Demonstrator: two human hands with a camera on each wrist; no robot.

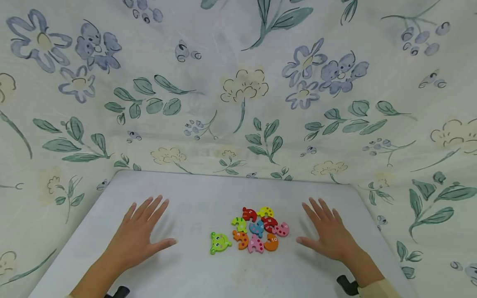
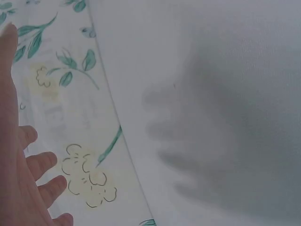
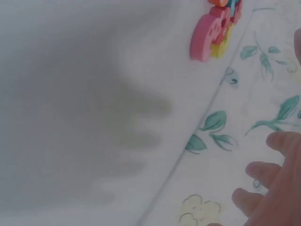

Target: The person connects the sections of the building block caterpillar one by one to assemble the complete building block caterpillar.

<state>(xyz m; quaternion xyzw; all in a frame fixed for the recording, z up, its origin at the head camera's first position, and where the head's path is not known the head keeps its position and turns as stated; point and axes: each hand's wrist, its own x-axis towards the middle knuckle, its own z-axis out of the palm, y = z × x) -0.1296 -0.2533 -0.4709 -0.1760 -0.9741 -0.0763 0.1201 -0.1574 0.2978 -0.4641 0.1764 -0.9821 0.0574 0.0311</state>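
Several small coloured puzzle pieces, some bearing numbers, lie in a loose cluster mid-table, among them a blue piece (image 1: 256, 228), a yellow piece (image 1: 266, 212) and an orange piece (image 1: 271, 242). Left of them lies a green animal-head piece (image 1: 220, 243) with a smiling face. My left hand (image 1: 138, 236) hovers over the table to the left, fingers spread, holding nothing. On the other side my right hand (image 1: 328, 231) is likewise spread and holds nothing, nearest to a pink piece (image 1: 281, 229). That pink piece also shows in the right wrist view.
The white table (image 1: 193, 273) carries both hands' shadows. Behind it and at the sides hangs a pale cloth (image 1: 208, 116) printed with flowers and leaves. Black straps (image 1: 347, 285) sit at both wrists.
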